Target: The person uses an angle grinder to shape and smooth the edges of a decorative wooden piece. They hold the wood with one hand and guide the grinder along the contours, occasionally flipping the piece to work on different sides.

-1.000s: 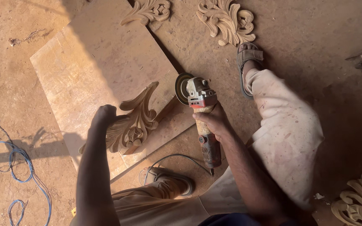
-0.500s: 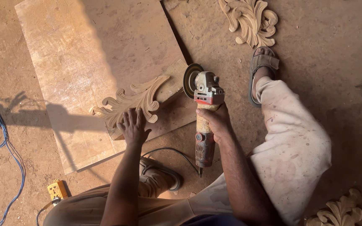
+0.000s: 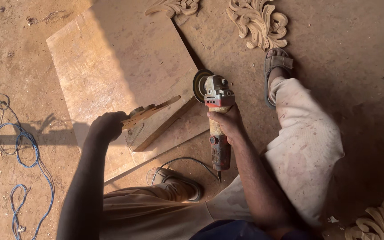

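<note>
My left hand (image 3: 106,126) grips a carved wooden ornament (image 3: 150,111), lifted off the board and tilted so I see it almost edge-on. My right hand (image 3: 224,121) holds a red and silver angle grinder (image 3: 215,116) by its body, its disc (image 3: 199,86) pointing away from me, just right of the ornament's tip. Both are above a large flat wooden board (image 3: 112,71) lying on the dirt floor. The grinder's black cable (image 3: 178,162) loops near my left foot.
Carved leaf ornaments lie on the floor at the top (image 3: 259,22), top centre (image 3: 173,6) and bottom right (image 3: 381,222). A blue cable (image 3: 21,146) snakes along the left. My sandalled right foot (image 3: 277,71) and left shoe (image 3: 178,183) rest on the dusty floor.
My left hand went from pressing the ornament flat on the board to lifting and tilting it on edge. The grinder stayed in my right hand.
</note>
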